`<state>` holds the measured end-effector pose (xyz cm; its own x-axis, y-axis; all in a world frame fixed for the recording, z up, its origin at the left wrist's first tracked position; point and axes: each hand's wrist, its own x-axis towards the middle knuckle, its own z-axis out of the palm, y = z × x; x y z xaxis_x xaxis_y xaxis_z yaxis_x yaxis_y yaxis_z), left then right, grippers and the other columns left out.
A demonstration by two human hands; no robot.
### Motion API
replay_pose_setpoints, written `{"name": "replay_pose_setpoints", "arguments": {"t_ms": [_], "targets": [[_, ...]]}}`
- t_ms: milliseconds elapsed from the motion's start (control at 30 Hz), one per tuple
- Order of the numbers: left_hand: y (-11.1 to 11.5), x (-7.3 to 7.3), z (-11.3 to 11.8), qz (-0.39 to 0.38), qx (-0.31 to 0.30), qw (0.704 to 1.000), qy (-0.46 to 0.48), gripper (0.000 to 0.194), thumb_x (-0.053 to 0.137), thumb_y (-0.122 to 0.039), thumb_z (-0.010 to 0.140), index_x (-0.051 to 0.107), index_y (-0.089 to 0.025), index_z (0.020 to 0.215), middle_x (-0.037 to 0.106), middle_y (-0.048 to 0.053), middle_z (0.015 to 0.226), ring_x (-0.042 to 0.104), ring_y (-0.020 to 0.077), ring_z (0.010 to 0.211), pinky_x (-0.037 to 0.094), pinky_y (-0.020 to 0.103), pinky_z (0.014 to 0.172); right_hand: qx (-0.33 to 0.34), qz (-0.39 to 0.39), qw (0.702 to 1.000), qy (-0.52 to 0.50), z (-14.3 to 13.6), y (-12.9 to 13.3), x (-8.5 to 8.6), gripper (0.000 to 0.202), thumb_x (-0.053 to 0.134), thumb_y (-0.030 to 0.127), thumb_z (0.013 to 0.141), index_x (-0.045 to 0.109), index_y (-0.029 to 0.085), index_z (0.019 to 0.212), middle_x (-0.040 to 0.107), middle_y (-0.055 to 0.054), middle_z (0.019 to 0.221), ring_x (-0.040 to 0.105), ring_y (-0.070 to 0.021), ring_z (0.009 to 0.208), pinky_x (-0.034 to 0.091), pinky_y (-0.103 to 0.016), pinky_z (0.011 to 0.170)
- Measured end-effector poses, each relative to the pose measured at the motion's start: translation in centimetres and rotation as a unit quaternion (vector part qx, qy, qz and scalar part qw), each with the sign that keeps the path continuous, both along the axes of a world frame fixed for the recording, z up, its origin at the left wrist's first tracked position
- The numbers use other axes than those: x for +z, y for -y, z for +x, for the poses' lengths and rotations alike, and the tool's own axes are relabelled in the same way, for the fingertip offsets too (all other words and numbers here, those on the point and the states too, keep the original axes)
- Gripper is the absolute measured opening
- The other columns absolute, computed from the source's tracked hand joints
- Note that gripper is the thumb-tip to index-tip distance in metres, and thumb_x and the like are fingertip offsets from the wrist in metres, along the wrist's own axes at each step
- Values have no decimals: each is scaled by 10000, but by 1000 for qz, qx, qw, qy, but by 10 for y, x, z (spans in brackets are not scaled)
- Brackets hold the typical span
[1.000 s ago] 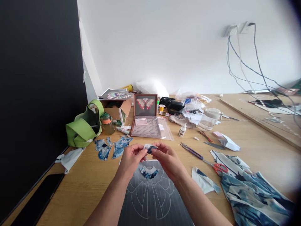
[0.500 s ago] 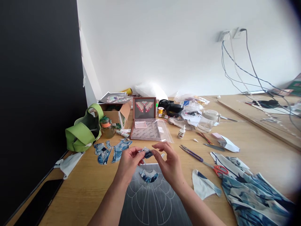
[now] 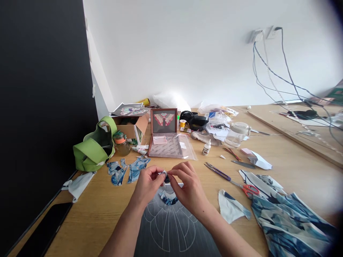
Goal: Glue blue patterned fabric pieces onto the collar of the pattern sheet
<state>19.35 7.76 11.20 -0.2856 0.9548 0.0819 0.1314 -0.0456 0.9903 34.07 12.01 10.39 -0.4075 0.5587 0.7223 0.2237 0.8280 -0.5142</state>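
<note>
Between my hands is a small piece of dark blue and white fabric (image 3: pixel 167 178), held just above the far edge of a dark sheet (image 3: pixel 171 228) with white curved lines drawn on it. My left hand (image 3: pixel 150 180) pinches the fabric from the left. The thumb and forefinger of my right hand (image 3: pixel 187 184) close on its right side, and the fingers partly cover it. Under them, a blue-and-white patterned fabric collar shape (image 3: pixel 168 198) lies on the sheet's drawn lines, its right end partly behind my right hand.
Cut blue fabric pieces (image 3: pixel 138 169) lie to the left. To the right are purple-handled snips (image 3: pixel 218 172), orange-handled scissors (image 3: pixel 250 190), a white scrap (image 3: pixel 232 207) and patterned cloth (image 3: pixel 292 221). Behind stand a small bottle (image 3: pixel 206 147), a framed collar picture (image 3: pixel 164 121) and a glass jar (image 3: pixel 122 144).
My right hand has moved left, and its raised forefinger has come down to meet the thumb at the fabric. My left hand has stayed about where it was.
</note>
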Motion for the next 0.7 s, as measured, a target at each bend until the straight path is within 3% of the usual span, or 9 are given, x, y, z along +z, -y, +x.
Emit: {"name": "replay_pose_setpoints", "arguments": {"t_ms": [267, 567, 700], "targets": [[1, -3, 1, 14, -21, 993, -118, 117, 579, -260, 722, 638, -159, 718, 545, -23, 585, 506, 121, 534, 390, 222, 510, -26, 5, 999, 43, 2, 1, 1, 143, 568, 67, 828, 658, 161, 767, 611, -57, 748, 535, -196, 745, 442, -314, 651], [3, 1, 0, 34, -38, 992, -117, 102, 582, -247, 736, 624, -161, 700, 551, -17, 605, 492, 115, 548, 373, 213, 514, -18, -184, 983, 17, 2, -1, 4, 157, 561, 76, 773, 621, 171, 662, 582, -8, 687, 543, -121, 603, 402, -225, 546], [2, -1, -1, 26, -39, 995, -88, 139, 598, -283, 762, 649, -154, 750, 580, -4, 635, 519, 124, 572, 396, 217, 534, -1, -213, 977, 2, 2, -3, 5, 155, 564, 110, 808, 660, 167, 701, 601, -15, 711, 565, -118, 613, 411, -216, 548]]}}
